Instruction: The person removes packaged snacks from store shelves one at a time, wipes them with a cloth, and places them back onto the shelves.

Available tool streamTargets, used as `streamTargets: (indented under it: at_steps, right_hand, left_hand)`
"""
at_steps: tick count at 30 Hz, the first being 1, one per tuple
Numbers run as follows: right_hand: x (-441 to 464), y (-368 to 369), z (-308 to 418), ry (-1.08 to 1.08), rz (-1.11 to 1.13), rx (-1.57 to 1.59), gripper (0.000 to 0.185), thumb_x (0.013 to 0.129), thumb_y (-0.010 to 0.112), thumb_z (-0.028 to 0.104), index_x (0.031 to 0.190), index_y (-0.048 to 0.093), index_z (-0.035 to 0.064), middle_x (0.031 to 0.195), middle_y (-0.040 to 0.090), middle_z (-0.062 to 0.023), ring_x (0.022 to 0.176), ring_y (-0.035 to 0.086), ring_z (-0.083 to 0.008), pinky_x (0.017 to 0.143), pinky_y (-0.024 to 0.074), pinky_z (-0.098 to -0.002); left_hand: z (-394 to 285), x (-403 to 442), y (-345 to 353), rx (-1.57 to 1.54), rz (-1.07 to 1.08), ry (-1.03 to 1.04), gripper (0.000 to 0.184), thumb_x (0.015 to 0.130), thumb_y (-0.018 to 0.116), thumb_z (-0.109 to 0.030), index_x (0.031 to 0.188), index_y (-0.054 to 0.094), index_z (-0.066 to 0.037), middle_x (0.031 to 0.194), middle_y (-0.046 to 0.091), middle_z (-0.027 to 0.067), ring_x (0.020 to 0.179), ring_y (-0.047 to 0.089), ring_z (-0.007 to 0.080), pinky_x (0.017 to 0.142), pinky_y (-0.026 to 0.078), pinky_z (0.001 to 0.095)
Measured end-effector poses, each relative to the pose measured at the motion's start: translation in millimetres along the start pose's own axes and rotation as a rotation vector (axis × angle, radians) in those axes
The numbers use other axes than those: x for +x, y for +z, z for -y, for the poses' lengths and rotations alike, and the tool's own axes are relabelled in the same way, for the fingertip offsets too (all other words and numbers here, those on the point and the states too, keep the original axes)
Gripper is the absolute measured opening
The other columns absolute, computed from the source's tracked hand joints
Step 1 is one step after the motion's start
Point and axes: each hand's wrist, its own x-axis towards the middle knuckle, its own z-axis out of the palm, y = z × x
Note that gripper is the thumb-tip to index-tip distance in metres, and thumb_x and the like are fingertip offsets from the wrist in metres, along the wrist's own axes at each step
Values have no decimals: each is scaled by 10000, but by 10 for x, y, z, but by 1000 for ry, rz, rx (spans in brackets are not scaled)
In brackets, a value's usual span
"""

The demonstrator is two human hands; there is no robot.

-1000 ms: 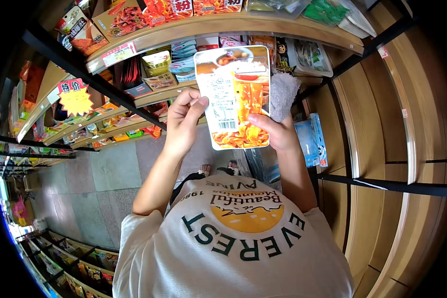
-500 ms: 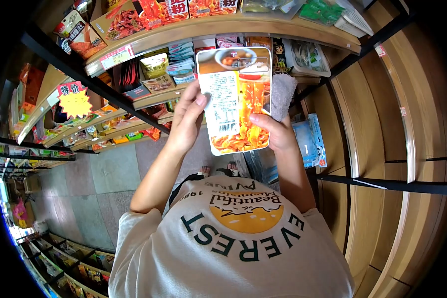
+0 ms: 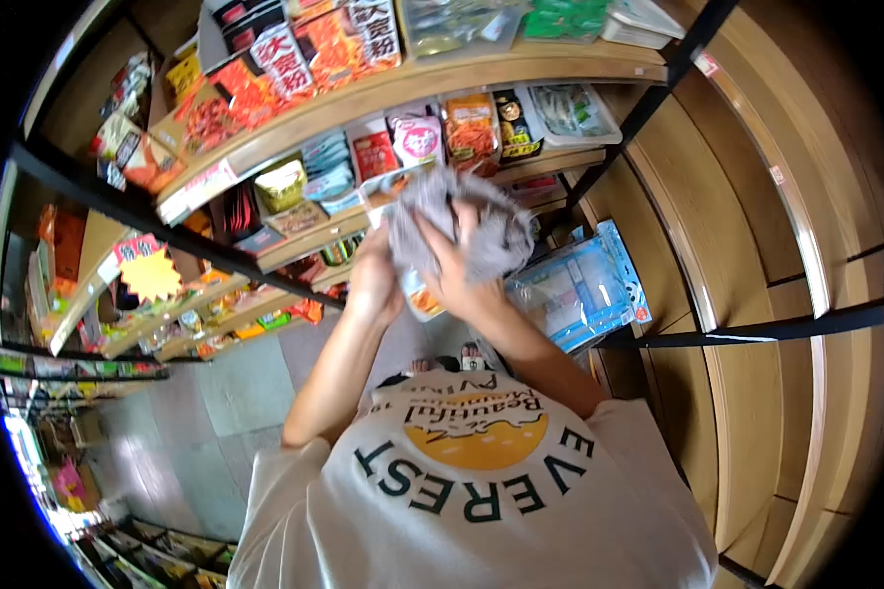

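My left hand (image 3: 373,280) is closed on the left edge of a food package (image 3: 425,300), a flat box with orange food pictured on its face. My right hand (image 3: 454,270) holds a crumpled grey cloth (image 3: 501,231) against the face of this package. The cloth covers most of the package. Only its upper left part and a strip at the bottom show. Both hands are in front of the middle shelf, above the shirt, and slightly blurred.
Packed snacks (image 3: 344,49) fill the upper shelf (image 3: 442,79) ahead. More packets (image 3: 373,152) stand on the shelf below. A blue plastic package (image 3: 589,290) lies at the right, beside wooden shelves (image 3: 737,196). A yellow price tag (image 3: 149,275) hangs at left above the tiled floor (image 3: 236,383).
My right hand has brought the cloth from the package's right edge over its face, hiding the label. The package sits a little lower and further left in view.
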Motion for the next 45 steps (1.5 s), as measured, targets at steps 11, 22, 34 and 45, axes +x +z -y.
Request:
streamTargets:
  at_steps: [11,22,34,45]
  right_hand:
    - [-64,154,-475,596,251,1780,512,743,612,238,1158,410,15,1055,513,-63,937,498,-138,808,407,-287]
    - [370,-286,-428,173,-197,302,600,564,662,54,1129,461,70,1010,522,-171,833,554,-345,674,471,-369]
    - [608,-231,-292,13,-92,769,500,651,673,64,1091,445,0,1049,529,-124,954,519,-190,811,409,-300]
    - [119,-197,-681,379,-203,884,408,658,673,35,1018,482,11,884,556,-58,770,537,-129,706,430,-245]
  left_hand:
    - [411,634,95,597,-17,476,316,901,360,-200,1111,497,-7,1312,291,156,1181,318,237,970,236,299]
    - [-166,382,465,678,205,546,623,778,597,-229,1242,278,41,1172,394,149,1098,369,214,933,280,324]
    - [-1664,437,536,817,-16,832,216,796,548,-58,1007,529,-17,921,595,54,838,557,111,686,468,256]
    - [-2563,795,946,1312,149,622,178,803,554,-99,961,579,-22,766,620,43,641,556,87,587,445,235]
